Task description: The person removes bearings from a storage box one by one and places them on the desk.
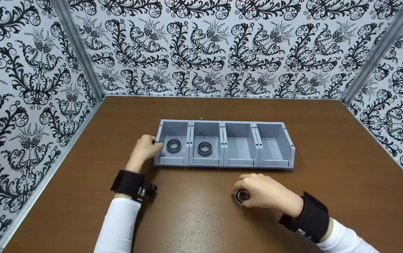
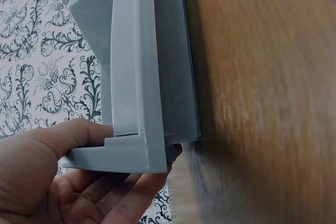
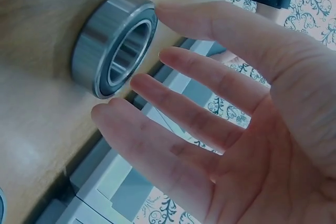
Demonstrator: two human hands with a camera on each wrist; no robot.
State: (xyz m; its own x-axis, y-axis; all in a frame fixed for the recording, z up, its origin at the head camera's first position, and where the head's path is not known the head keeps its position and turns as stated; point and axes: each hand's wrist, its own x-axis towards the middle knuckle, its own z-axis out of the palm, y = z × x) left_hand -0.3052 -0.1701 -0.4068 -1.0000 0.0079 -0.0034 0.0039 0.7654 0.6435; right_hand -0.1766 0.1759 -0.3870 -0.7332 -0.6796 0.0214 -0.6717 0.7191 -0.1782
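Plainly, the bearing [image 3: 97, 43] points its bore toward the right hand [image 1: 259, 189]

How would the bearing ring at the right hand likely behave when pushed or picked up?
The bearing ring is probably stiff and rather heavy for its size, since it looks metallic and thick. Its smooth shine suggests it may be slippery. Its round outline could let it roll if stood on edge.
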